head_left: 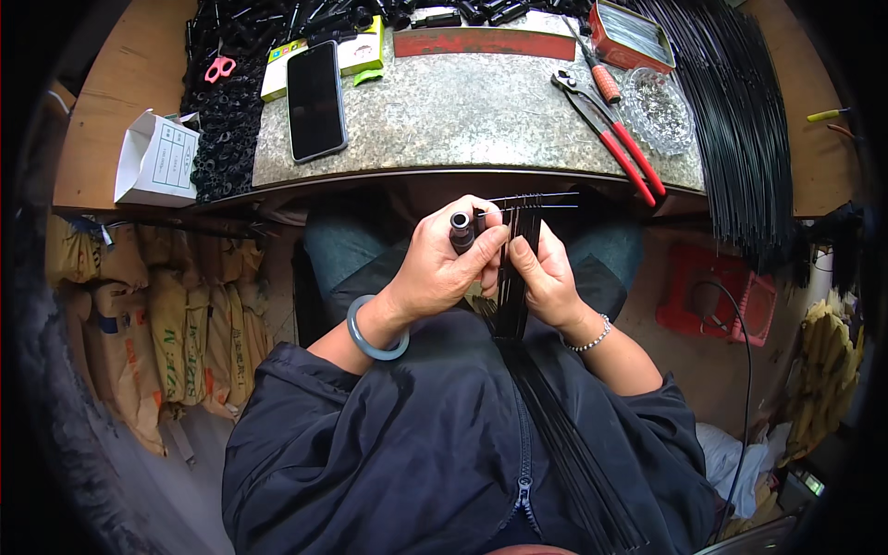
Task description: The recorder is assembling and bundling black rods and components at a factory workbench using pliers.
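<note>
Above my lap, my left hand [453, 254] is closed round a short black tube [461, 222] whose round open end faces up. Its fingers also meet a thin wire [555, 205] that runs out to the right, with several small dark loops along it. My right hand [548, 273] pinches a bundle of thin black rods [511, 310] between thumb and fingers, just under the wire. From there the rods trail down over my dark jacket to the lower right. What lies inside both sets of fingers is partly hidden.
On the table [398, 120] lie a phone [315, 102], red-handled pliers [615, 139], a screwdriver [603, 79], a glass dish [657, 111], a red-edged box [632, 37], and pink scissors [220, 68]. Black rods [740, 120] hang over its right edge. Sacks [176, 333] stand left.
</note>
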Action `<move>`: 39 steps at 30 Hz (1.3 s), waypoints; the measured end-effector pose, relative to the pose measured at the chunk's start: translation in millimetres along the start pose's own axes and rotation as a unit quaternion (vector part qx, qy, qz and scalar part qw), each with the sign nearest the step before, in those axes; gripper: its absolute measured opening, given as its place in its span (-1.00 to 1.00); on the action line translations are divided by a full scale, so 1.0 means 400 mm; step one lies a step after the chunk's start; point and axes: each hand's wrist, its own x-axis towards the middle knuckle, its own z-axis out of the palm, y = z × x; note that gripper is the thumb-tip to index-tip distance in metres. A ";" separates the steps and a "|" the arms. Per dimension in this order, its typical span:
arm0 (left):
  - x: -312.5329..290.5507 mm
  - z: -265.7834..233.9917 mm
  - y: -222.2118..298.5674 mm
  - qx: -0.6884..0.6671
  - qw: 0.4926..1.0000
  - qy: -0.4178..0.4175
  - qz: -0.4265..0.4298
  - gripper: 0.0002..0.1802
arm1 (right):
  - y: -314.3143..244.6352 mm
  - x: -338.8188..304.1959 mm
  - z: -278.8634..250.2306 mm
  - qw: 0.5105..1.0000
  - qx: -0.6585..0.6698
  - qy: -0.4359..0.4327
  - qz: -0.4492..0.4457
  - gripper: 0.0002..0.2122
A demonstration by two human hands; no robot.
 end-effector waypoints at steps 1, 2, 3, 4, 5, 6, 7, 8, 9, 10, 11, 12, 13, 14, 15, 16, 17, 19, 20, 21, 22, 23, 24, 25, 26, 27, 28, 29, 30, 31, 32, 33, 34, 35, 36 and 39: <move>-0.001 -0.001 0.000 0.000 1.000 0.000 -0.001 -0.91 | -0.001 0.000 0.002 1.000 0.023 0.014 0.016 -0.73; -0.002 -0.003 0.000 -0.004 1.000 0.000 -0.006 -0.90 | -0.004 -0.001 0.003 0.999 0.023 0.014 0.016 -0.73; -0.003 -0.005 0.000 -0.008 1.000 0.000 -0.012 -0.90 | -0.008 -0.001 0.004 1.000 0.021 0.009 0.017 -0.73; -0.003 -0.006 0.003 -0.007 1.000 0.000 -0.013 -0.90 | -0.009 -0.003 0.004 1.000 0.018 0.005 0.017 -0.73; -0.003 -0.007 0.008 0.001 1.000 -0.002 -0.019 -0.89 | -0.004 -0.003 0.001 1.000 0.018 0.005 0.017 -0.73; -0.003 -0.008 0.010 0.009 1.000 -0.004 -0.025 -0.88 | 0.005 -0.003 -0.003 1.000 0.015 0.002 0.007 -0.74; -0.003 -0.008 0.009 0.010 1.000 -0.004 -0.025 -0.88 | 0.009 0.001 -0.006 1.000 0.011 -0.003 -0.003 -0.76; -0.004 -0.009 0.006 -0.008 1.000 -0.002 -0.027 -0.88 | 0.008 0.001 -0.007 1.000 0.011 -0.003 -0.004 -0.76; -0.004 -0.010 0.004 -0.025 0.999 0.000 -0.030 -0.88 | 0.006 0.000 -0.009 1.000 0.003 -0.006 0.005 -0.75; -0.004 -0.011 0.004 -0.025 0.999 0.000 -0.030 -0.88 | 0.005 -0.003 -0.009 1.000 -0.004 -0.007 0.014 -0.75; -0.005 -0.013 0.005 -0.017 0.999 -0.002 -0.027 -0.88 | 0.007 -0.004 -0.007 1.000 -0.004 -0.007 0.014 -0.75; -0.005 -0.014 0.006 -0.009 1.000 -0.004 -0.024 -0.88 | 0.009 -0.004 -0.005 1.000 -0.017 -0.006 0.002 -0.74; -0.006 -0.016 0.006 -0.009 1.000 -0.003 -0.024 -0.88 | 0.011 -0.003 -0.004 1.000 -0.029 -0.006 -0.010 -0.73; -0.008 -0.018 0.006 -0.007 1.000 0.002 -0.005 -0.86 | 0.010 -0.003 -0.006 1.000 -0.029 -0.006 -0.010 -0.73; -0.009 -0.020 0.006 -0.005 1.000 0.006 0.013 -0.85 | 0.008 -0.003 -0.008 0.999 -0.040 -0.013 -0.009 -0.72; -0.008 -0.024 0.002 0.052 0.996 0.061 0.031 -0.81 | 0.006 -0.002 -0.008 0.998 -0.051 -0.019 -0.009 -0.70; -0.008 -0.033 0.005 0.058 0.995 0.065 0.051 -0.78 | 0.005 -0.003 -0.006 0.998 -0.050 -0.019 -0.009 -0.70; -0.005 -0.036 0.019 0.065 0.990 0.097 0.078 -0.76 | 0.002 -0.004 -0.001 0.998 -0.063 0.008 0.015 -0.68; -0.002 -0.036 0.033 0.080 0.988 0.104 0.084 -0.76 | 0.001 -0.003 0.000 0.998 -0.063 0.008 0.015 -0.68; 0.001 -0.034 0.047 0.115 0.985 0.100 0.077 -0.77 | 0.000 -0.002 0.000 0.998 -0.065 0.007 0.011 -0.68; 0.002 -0.033 0.054 0.149 0.982 0.096 0.070 -0.77 | 0.000 -0.002 0.001 0.998 -0.066 0.006 0.008 -0.68; 0.006 -0.033 0.053 0.150 0.982 0.096 0.069 -0.77 | 0.003 -0.002 0.002 0.998 -0.066 0.006 0.008 -0.68; 0.010 -0.031 0.051 0.179 0.976 0.088 0.087 -0.77 | 0.006 -0.002 0.003 0.998 -0.062 0.008 0.007 -0.68; 0.013 -0.029 0.051 0.209 0.969 0.078 0.105 -0.76 | 0.007 -0.002 0.003 0.998 -0.058 0.011 0.004 -0.68; 0.013 -0.029 0.053 0.209 0.969 0.077 0.105 -0.76 | 0.005 -0.003 0.001 0.998 -0.058 0.012 0.004 -0.68; 0.011 -0.031 0.055 0.182 0.977 0.074 0.087 -0.76 | 0.004 -0.005 -0.002 0.998 -0.069 0.015 0.005 -0.69; 0.009 -0.033 0.058 0.155 0.983 0.071 0.070 -0.75 | 0.003 -0.006 -0.004 0.997 -0.079 0.017 0.006 -0.70; 0.008 -0.039 0.058 0.156 0.983 0.071 0.070 -0.75 | 0.003 -0.007 -0.005 0.997 -0.078 0.017 0.005 -0.70; 0.008 -0.048 0.056 0.065 0.995 0.063 0.033 -0.72 | 0.004 -0.007 -0.006 0.997 -0.079 0.017 0.001 -0.70; 0.007 -0.055 0.051 -0.026 0.998 0.054 -0.004 -0.69 | 0.005 -0.006 -0.006 0.997 -0.081 0.018 -0.004 -0.71; 0.005 -0.059 0.046 -0.026 0.998 0.054 -0.003 -0.69 | 0.003 -0.006 -0.006 0.997 -0.082 0.017 -0.004 -0.71; 0.001 -0.061 0.041 -0.061 0.997 0.053 -0.021 -0.64 | 0.000 -0.006 -0.004 0.996 -0.084 0.018 -0.001 -0.72; -0.001 -0.065 0.036 -0.096 0.993 0.051 -0.040 -0.59 | -0.002 -0.006 -0.004 0.996 -0.085 0.019 0.003 -0.72; 0.001 -0.070 0.032 -0.118 0.990 0.054 -0.054 -0.61 | -0.002 -0.006 -0.003 0.996 -0.085 0.020 0.002 -0.72; 0.005 -0.075 0.027 -0.118 0.990 0.053 -0.054 -0.61 | -0.003 -0.006 -0.001 0.997 -0.081 0.020 0.003 -0.72; 0.021 -0.085 0.022 -0.136 0.989 -0.005 -0.052 -0.54 | 0.002 -0.009 0.000 0.997 -0.079 0.018 0.005 -0.72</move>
